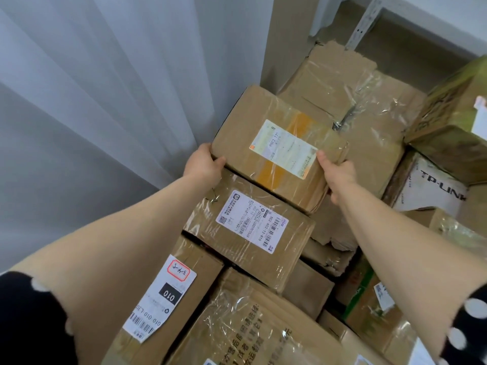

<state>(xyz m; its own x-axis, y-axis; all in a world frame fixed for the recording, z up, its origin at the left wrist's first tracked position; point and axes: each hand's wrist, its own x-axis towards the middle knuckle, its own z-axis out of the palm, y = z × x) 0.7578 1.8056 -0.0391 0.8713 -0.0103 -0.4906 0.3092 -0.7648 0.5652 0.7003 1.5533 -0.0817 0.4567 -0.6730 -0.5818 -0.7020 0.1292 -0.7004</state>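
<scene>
Mid-pile, at 12 o'clock from the barcode-labelled box (250, 233) and lying partly on it: the taped box (253, 119) with the faded label (283, 148). Left grip (207, 164) clenched round the near corner at 9 o'clock. Right grip (340, 171) clenched on the near corner at 3 o'clock, thumb on top just beside the label, fingers curled under the edge.

Most likely step: shifting this box on the stack. Hold at the corners, the stiffest part of the cardboard, and off the clear tape, probably slick. Level the box first. Raise it straight before swinging it anywhere, to clear the box beneath without scraping across its label.

Mind the curtain (105, 114) at 9 o'clock, just beside the left wrist. Avoid leaning on the torn cardboard (342, 83) at 1 o'clock: loose-looking, liable to slide. Watch the TP-LINK box (434, 191) at 3 o'clock, near the right forearm.

Weight impossible to judge from here, so try a small lift first, elbows in, before committing to a carry. No twisting at the wrists; turn from the shoulders instead.
</scene>
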